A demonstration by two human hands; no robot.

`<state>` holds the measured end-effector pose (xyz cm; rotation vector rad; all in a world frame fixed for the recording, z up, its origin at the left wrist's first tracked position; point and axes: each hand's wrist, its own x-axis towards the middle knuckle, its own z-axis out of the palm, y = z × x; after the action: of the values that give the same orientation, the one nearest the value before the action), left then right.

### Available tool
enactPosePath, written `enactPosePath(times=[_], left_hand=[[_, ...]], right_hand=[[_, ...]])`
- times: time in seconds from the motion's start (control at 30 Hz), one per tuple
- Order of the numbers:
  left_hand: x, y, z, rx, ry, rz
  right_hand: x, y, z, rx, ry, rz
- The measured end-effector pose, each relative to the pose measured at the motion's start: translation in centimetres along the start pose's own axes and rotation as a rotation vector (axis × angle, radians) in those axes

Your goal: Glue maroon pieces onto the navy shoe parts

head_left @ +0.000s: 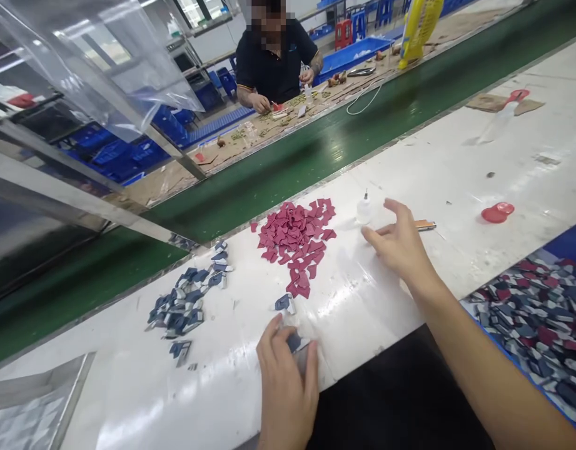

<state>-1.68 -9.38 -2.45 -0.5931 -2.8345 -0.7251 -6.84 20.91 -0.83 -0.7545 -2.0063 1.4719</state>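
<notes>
My left hand (288,381) is at the table's near edge, its fingers and thumb closed around a small dark blue and white piece (295,342). A similar loose blue and white piece (284,304) lies just beyond the fingertips. My right hand (400,244) holds nothing, with thumb and forefinger apart. Close to those fingertips stands a small clear needle-tipped bottle (363,211), upright and not gripped. Between the hands and the far edge spreads a pile of flat maroon pieces (292,231). Farther left is a heap of blue and white pieces (179,306).
An orange-handled cutter (424,225) lies behind my right hand. Red lids (497,212) are farther right. A blue-edged bin (536,331) of mixed pieces stands at lower right. Across the green conveyor belt (311,159), a person (278,62) works. A metal frame (95,197) rises at left.
</notes>
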Motion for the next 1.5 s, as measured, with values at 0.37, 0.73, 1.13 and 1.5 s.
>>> enactPosePath(times=[0.37, 0.73, 1.13, 1.5], left_hand=[[1.3, 0.5, 0.1, 0.188, 0.002, 0.034], [5.0, 3.9, 1.6, 0.071, -0.14, 0.408], [7.5, 9.7, 4.7, -0.095, -0.116, 0.455], [5.0, 7.4, 2.8, 0.077, -0.033, 0.453]], right_hand=[[-0.6, -0.6, -0.5, -0.096, -0.088, -0.05], [-5.7, 0.9, -2.9, -0.068, -0.189, -0.09], [-5.8, 1.7, -3.3, 0.071, -0.103, -0.013], [-5.8, 2.2, -3.3, 0.147, -0.091, 0.004]])
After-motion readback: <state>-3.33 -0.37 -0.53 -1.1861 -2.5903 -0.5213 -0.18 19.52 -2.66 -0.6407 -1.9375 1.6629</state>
